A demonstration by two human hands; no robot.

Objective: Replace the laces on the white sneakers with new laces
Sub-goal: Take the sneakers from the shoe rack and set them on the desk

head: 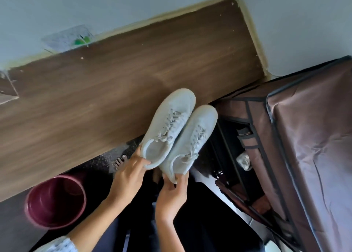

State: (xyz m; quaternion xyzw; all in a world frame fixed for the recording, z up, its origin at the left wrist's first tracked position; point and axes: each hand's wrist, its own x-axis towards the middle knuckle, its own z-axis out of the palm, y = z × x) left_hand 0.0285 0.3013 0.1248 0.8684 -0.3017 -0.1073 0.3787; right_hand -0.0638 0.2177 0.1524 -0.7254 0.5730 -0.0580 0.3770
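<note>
Two white sneakers hang side by side in the air over the near edge of a brown wooden table (114,76), toes pointing away from me. My left hand (129,173) grips the heel of the left sneaker (169,122). My right hand (172,190) grips the heel of the right sneaker (192,139). Both sneakers carry white laces threaded through their eyelets and tied. No other laces are in view.
A brown fabric wardrobe (308,137) stands open at the right, with shelves and a pale shoe (243,161) inside. A maroon bucket (55,200) sits on the floor at lower left. My bare foot (120,161) shows below the table edge. A pale wall lies behind the table.
</note>
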